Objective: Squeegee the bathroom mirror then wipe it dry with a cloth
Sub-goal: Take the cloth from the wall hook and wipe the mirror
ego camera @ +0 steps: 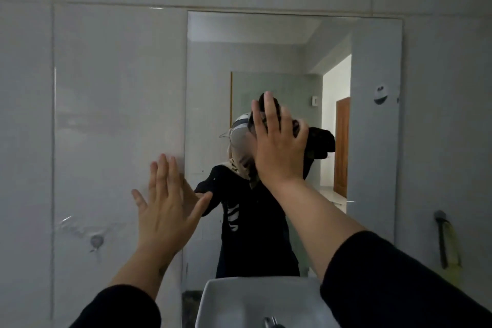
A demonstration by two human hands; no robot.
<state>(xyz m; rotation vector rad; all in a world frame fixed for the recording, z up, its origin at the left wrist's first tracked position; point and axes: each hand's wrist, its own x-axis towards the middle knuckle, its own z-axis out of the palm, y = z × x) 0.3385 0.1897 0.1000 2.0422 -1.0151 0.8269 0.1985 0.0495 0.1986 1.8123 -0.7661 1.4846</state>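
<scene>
Mirror [372, 141] at frame centre, in the cloth-drying stage.
Right hand [279, 146] presses a dark cloth [319, 144] flat to the glass; left hand [166, 208] splayed, empty, at lower left. No squeegee visible; I judge squeegeeing done, wiping unfinished.

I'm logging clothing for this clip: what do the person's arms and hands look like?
Both arms wear long black sleeves pushed up, leaving the forearms bare. The left hand and right hand are ungloved; no rings or watch show on the fingers or wrists.
</scene>
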